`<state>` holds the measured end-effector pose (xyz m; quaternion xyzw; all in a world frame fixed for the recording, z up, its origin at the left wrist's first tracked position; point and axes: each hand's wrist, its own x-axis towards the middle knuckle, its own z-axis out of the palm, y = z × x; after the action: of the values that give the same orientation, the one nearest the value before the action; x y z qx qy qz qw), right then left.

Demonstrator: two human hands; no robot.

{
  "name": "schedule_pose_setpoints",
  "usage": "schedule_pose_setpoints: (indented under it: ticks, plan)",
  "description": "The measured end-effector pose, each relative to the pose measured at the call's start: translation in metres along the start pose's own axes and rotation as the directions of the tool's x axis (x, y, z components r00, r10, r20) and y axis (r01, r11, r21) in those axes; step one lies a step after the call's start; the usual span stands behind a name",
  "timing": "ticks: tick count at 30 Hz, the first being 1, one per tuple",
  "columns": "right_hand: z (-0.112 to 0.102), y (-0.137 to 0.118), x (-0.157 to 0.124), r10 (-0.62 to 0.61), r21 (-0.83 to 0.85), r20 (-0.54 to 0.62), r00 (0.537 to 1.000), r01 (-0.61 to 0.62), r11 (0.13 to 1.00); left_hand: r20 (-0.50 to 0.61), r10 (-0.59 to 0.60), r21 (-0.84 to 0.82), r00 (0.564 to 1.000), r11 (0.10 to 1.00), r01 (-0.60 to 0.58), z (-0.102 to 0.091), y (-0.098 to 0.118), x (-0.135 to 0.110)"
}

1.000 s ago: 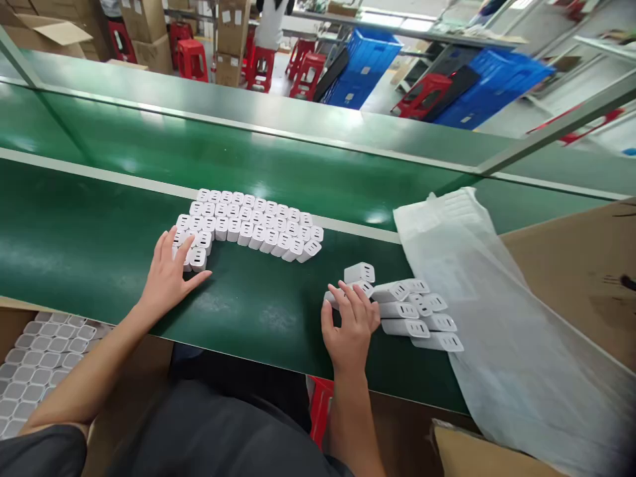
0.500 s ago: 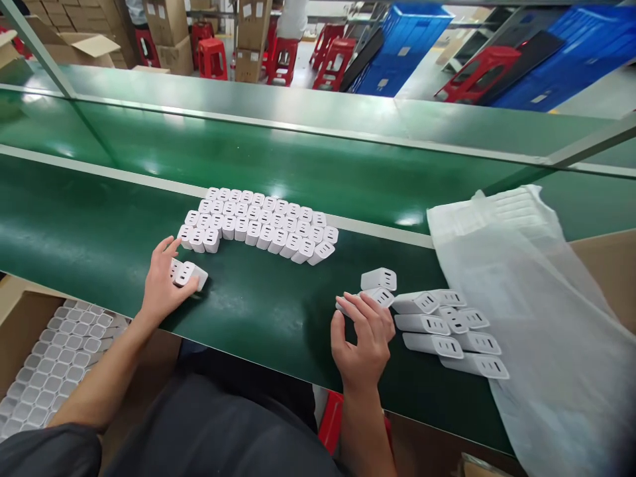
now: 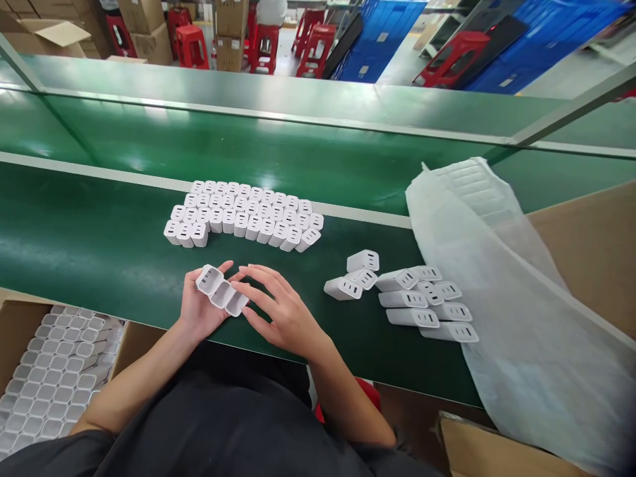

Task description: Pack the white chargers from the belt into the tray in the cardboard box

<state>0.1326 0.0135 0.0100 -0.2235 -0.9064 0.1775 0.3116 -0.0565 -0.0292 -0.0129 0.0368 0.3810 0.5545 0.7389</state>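
My left hand [image 3: 201,308] is closed around a short row of three white charger housings [image 3: 218,295], tipped so that their hollow open ends face me. Close to the right end of that row is my right hand [image 3: 278,308], its fingers stretched out and apart; the fingertips reach the last housing, and whether they press on it I cannot tell. Beyond both hands, a block of upright white charger housings [image 3: 241,222] stands in several rows with slotted ends up. To the right, loose housings [image 3: 410,298] lie on their sides.
The green work surface [image 3: 99,252] carries everything. A white plastic bag [image 3: 462,245] hangs over it at the right, beside cardboard [image 3: 586,252]. At lower left, a carton [image 3: 122,351] holds many housings. Red stools [image 3: 191,46] and blue crates [image 3: 370,40] stand beyond.
My left hand has lifted housings off the surface and turned them hollow side up. My right hand has left the loose housings and come across to the left hand. The view has shifted slightly.
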Motion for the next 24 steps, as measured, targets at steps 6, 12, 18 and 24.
schedule_pose_setpoints:
  ticks: [6,12,18,24]
  plan:
    - [-0.008,0.005,0.018,-0.027,-0.125,0.261,0.965,0.062,0.99,0.14,-0.078,0.052,0.987,0.996,0.071,-0.001,-0.014,0.006]
    - [-0.024,0.024,0.026,-0.036,-0.192,0.319,0.947,0.102,0.976,0.087,0.144,0.325,0.986,0.931,-0.165,-0.004,-0.016,0.016]
    - [-0.015,0.03,0.023,0.187,-0.277,0.416,0.89,-0.072,0.958,0.453,0.557,0.78,0.696,0.13,-0.612,-0.027,-0.01,0.01]
    - [-0.008,0.029,0.017,0.327,-0.113,0.345,0.88,-0.307,0.945,0.657,0.446,0.754,0.607,-0.38,-0.536,-0.026,-0.032,0.011]
